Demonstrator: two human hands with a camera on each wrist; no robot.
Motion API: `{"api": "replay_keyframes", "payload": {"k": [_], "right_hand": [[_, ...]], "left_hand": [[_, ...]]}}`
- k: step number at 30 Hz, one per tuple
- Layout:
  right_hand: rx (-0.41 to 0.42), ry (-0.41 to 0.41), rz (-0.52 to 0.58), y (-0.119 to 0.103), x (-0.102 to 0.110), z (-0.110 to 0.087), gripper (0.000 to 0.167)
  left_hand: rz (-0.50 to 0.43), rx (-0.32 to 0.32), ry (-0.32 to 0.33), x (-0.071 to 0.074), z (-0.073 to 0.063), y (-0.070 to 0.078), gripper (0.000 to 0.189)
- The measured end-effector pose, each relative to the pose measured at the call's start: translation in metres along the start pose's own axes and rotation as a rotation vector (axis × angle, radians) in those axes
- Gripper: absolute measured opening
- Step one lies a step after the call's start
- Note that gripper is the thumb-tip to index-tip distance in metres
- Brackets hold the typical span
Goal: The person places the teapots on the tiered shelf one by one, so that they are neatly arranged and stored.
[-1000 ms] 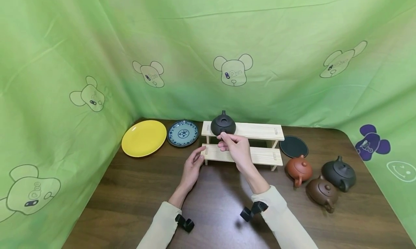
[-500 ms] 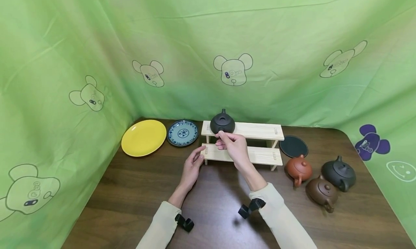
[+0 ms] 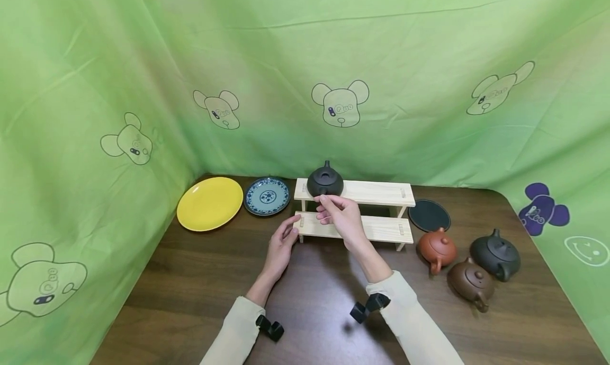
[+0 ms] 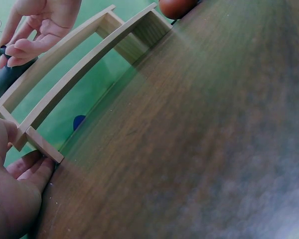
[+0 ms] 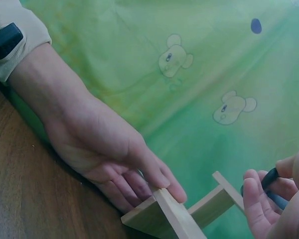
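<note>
A black teapot (image 3: 325,180) sits at the left end of the upper board of a two-tier wooden shelf (image 3: 376,192). Its looped handle (image 5: 270,178) faces the person, and the right hand (image 3: 347,219) pinches it between thumb and fingers. The left hand (image 3: 280,246) grips the left end of the lower board (image 3: 381,228), thumb near the top edge. In the left wrist view the other left fingers (image 4: 37,172) lie by the shelf's short leg (image 4: 44,144). The teapot's body is partly hidden behind the right hand in that view.
A yellow plate (image 3: 209,203) and a blue patterned plate (image 3: 267,196) lie left of the shelf. To its right are a round black mat (image 3: 429,215), an orange-red teapot (image 3: 437,248), a brown teapot (image 3: 471,281) and another black teapot (image 3: 495,255). A green curtain (image 3: 286,47) hangs behind.
The right hand and the teapot have shifted very slightly left on the upper board. The left hand keeps its grip on the lower board.
</note>
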State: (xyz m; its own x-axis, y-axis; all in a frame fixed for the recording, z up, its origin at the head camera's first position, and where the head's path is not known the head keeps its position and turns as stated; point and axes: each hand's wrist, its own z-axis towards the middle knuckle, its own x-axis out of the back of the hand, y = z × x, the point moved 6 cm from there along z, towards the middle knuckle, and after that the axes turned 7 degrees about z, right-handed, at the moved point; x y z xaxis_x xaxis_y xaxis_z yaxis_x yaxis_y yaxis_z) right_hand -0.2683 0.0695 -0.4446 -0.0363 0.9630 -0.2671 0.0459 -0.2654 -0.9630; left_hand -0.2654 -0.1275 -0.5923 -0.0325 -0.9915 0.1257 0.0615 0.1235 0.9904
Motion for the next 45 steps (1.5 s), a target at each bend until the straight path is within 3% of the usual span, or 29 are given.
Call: {"api": "replay_keyframes", "payload": {"k": [11,21,32,45], "right_hand": [[-0.012,-0.019,-0.024,0.0,0.003,0.0,0.034],[0.015,0.011,-0.04,0.002,0.008,0.0,0.03],[0.071,0.07,0.012,-0.001,0.014,-0.003,0.024],[0.089,0.047,0.011,-0.01,0.028,-0.017,0.025]], "left_hand": [[-0.007,-0.011,-0.002,-0.001,0.001,-0.001,0.038],[-0.001,-0.025,0.004,-0.001,0.0,0.0,0.038],[-0.017,-0.037,-0.003,-0.001,0.0,0.0,0.038],[0.004,-0.03,0.005,0.0,0.0,-0.001,0.039]]}}
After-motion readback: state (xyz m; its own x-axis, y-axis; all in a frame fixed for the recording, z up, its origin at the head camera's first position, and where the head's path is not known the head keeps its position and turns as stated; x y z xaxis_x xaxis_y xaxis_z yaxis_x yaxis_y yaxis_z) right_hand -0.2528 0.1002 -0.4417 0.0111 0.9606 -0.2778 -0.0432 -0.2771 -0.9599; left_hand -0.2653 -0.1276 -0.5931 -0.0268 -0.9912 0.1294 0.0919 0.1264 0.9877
